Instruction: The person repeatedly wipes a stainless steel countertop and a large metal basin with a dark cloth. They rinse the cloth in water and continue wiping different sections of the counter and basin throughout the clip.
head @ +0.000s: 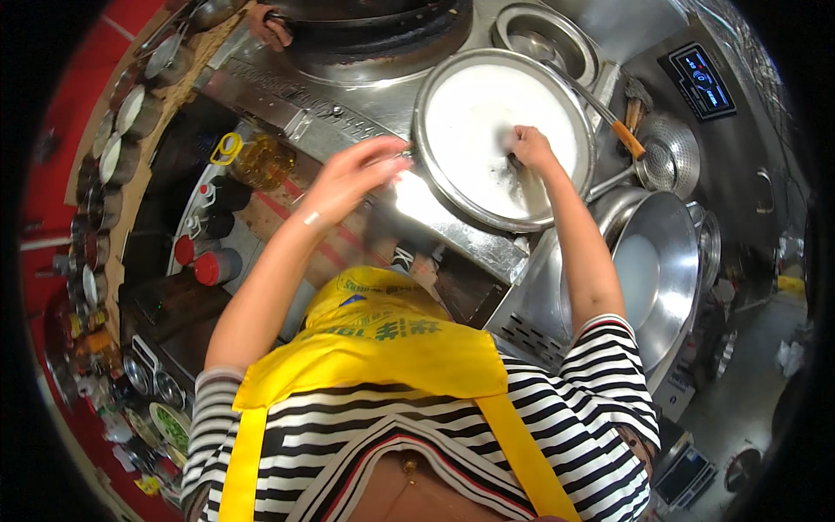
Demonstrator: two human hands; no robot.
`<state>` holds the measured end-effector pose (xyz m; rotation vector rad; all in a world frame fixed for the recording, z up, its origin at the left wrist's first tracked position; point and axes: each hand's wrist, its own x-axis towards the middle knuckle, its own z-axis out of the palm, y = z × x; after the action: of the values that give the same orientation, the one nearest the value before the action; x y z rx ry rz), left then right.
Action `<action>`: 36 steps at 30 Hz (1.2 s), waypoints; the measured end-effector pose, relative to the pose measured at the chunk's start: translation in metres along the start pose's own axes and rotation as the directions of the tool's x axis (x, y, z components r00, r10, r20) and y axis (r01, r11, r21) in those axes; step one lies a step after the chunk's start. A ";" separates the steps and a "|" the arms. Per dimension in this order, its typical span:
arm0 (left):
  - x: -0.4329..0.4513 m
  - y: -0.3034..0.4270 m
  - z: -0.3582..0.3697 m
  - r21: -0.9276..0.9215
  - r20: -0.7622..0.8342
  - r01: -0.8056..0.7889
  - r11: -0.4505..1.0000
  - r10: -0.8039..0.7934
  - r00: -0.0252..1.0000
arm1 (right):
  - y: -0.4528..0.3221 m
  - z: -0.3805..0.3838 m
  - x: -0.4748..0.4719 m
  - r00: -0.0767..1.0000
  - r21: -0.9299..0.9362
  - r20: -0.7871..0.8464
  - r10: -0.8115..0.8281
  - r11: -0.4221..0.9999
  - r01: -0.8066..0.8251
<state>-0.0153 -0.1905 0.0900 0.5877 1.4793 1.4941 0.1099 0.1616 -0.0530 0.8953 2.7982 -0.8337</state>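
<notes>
A wide metal pot (450,210) stands before me, filled with white liquid (476,117). Over that liquid my right hand (533,149) is closed around a utensil (505,139), which is dark and blurred; its kind is unclear. A dark patch shows in the liquid just below this hand. To the left of the pot, my left hand (355,173) has its thumb and fingers apart, with the fingertips close to the pot's rim. Whether they touch the rim is hard to tell, and I see nothing held there.
Another person's hand (271,29) grips a large dark wok (378,46) at the top. Right of me are a perforated strainer (668,153), a wooden-handled tool (628,139) and a large metal bowl (665,274). An oil jug (261,160) and red-lidded containers (215,266) stand lower left.
</notes>
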 end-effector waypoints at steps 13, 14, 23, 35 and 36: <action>0.249 -0.059 0.072 0.250 0.317 -0.225 0.942 0.140 0.938 | -0.069 -0.088 -0.025 0.787 0.914 -0.377 0.488 0.335 0.230; 0.253 -0.053 0.070 0.224 0.315 -0.122 0.967 0.047 0.948 | -0.050 -0.081 -0.025 0.736 0.884 -0.423 0.529 0.420 0.207; 0.285 -0.123 0.052 0.671 0.108 0.016 0.741 -0.119 0.987 | 0.006 0.032 -0.027 0.445 0.317 -0.544 0.711 0.666 -0.675; 0.295 -0.143 0.110 -0.316 0.302 0.638 0.702 -0.563 0.769 | -0.120 0.013 -0.018 0.757 0.637 -0.371 0.537 0.741 -0.212; 0.291 -0.139 0.115 -0.326 0.343 0.638 0.697 -0.542 0.767 | -0.127 0.010 -0.020 0.742 0.526 -0.460 0.489 0.823 -0.216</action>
<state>-0.0145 0.0935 -0.1003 -0.0187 0.9756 1.1220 0.0541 0.0600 0.0039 2.0176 2.7255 -1.3412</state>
